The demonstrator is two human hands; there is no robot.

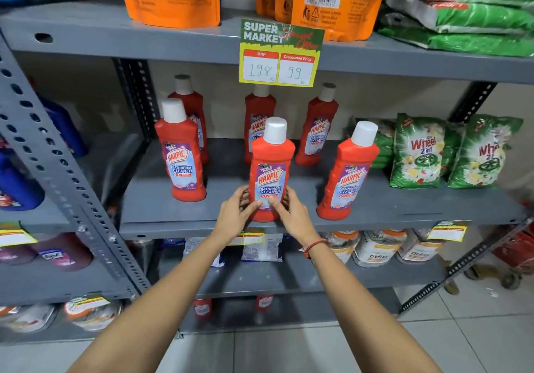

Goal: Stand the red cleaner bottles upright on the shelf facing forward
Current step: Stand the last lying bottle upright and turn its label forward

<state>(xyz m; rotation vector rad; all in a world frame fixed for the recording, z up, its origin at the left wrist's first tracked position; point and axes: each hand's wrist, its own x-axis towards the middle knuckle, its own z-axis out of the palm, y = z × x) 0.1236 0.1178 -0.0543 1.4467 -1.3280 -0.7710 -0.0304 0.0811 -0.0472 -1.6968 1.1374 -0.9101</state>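
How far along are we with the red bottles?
All six red bottles stand upright; five free ones face forward. In hand: the front centre bottle, gripped low by the left hand and right hand at the shelf edge. Left: release it; no bottle lies down.

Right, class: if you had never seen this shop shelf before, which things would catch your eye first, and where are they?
Six red cleaner bottles stand on the grey middle shelf, three in front and three behind. Both hands, the left hand and right hand, clasp the front centre bottle at its base near the shelf's front edge. Above hangs a yellow-green price card reading 198 and 99.
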